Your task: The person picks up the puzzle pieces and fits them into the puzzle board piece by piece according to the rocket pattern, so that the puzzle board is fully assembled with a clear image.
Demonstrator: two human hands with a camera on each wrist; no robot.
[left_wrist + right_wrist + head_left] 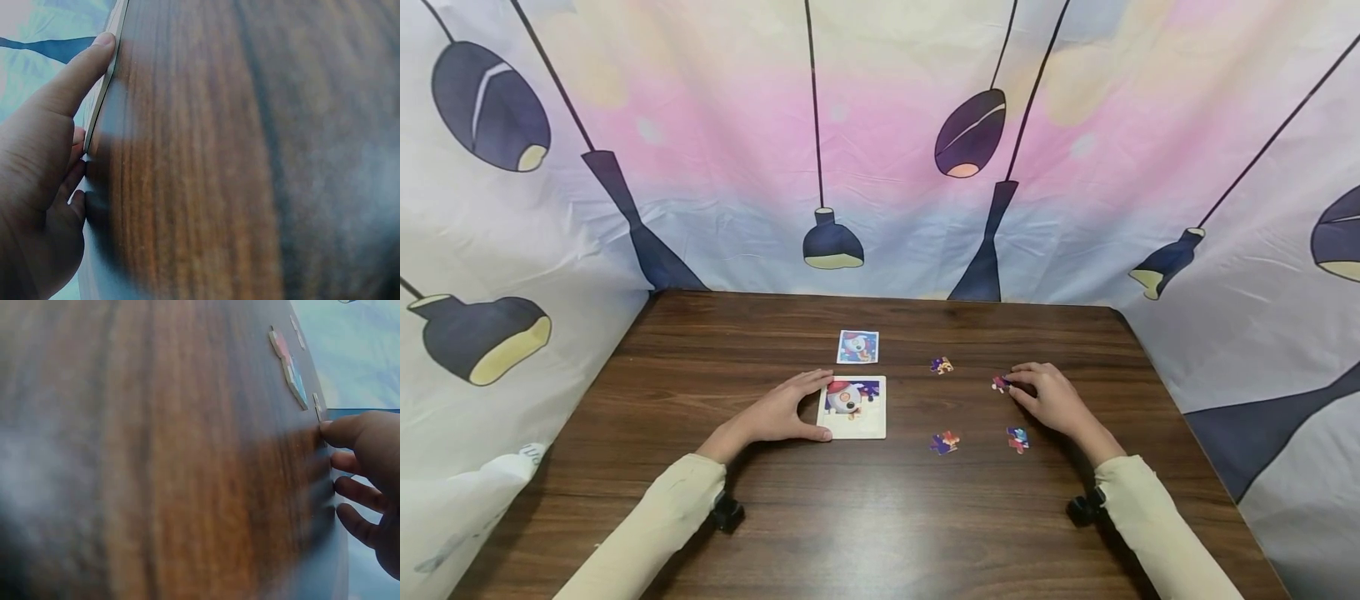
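Observation:
A square jigsaw tray [868, 425] lies on the table with part of a white cartoon animal's picture fitted in its upper left. My left hand [786, 408] holds the tray's left side, thumb at the near corner and fingers at the far one. In the left wrist view the thumb [94, 62] lies along the tray's edge. My right hand [1051, 398] has thumb and fingertips at a small purple, red and white puzzle piece [999, 384], which it pinches at its right end. In the right wrist view that piece is mostly hidden.
A small picture card [858, 347] of the animal lies behind the tray. Three loose pieces lie right of the tray: a purple and yellow piece [942, 366], a purple and orange piece [945, 442] and a blue and red piece [1018, 439]. Curtain surrounds the wooden table [850, 517].

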